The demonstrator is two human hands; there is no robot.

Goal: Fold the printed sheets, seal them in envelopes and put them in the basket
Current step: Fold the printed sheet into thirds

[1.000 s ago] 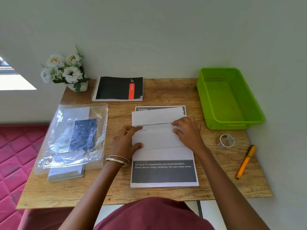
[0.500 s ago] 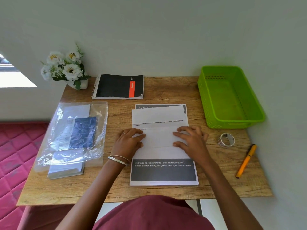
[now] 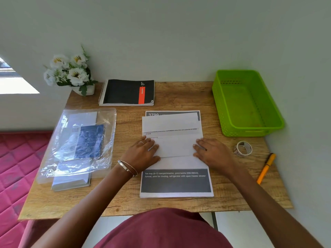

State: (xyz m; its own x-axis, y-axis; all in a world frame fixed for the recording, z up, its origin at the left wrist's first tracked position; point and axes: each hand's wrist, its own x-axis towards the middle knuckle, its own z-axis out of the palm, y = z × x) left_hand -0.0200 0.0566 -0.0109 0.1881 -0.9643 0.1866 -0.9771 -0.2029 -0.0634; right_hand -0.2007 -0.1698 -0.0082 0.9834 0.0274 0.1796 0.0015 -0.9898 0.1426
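A stack of printed sheets point(image 3: 176, 183) lies in the middle of the wooden table. On top of it is a white folded sheet point(image 3: 175, 147), with its far flap point(image 3: 170, 123) lying loosely over the stack's header. My left hand point(image 3: 141, 154) rests flat on the folded sheet's left end and my right hand point(image 3: 213, 153) flat on its right end, fingers stretched out. The green basket point(image 3: 250, 131) stands empty at the far right. A clear plastic bag of envelopes point(image 3: 78, 144) lies at the left.
A roll of clear tape point(image 3: 242, 148) and an orange pen point(image 3: 266, 168) lie right of my right hand. A black spiral notebook point(image 3: 127, 92) and a pot of white flowers point(image 3: 69, 72) stand along the wall. A red mattress point(image 3: 16, 167) lies beside the table on the left.
Both hands have slid toward me and apart, from the sheet's middle crease to its two ends. The far flap has stayed in place.
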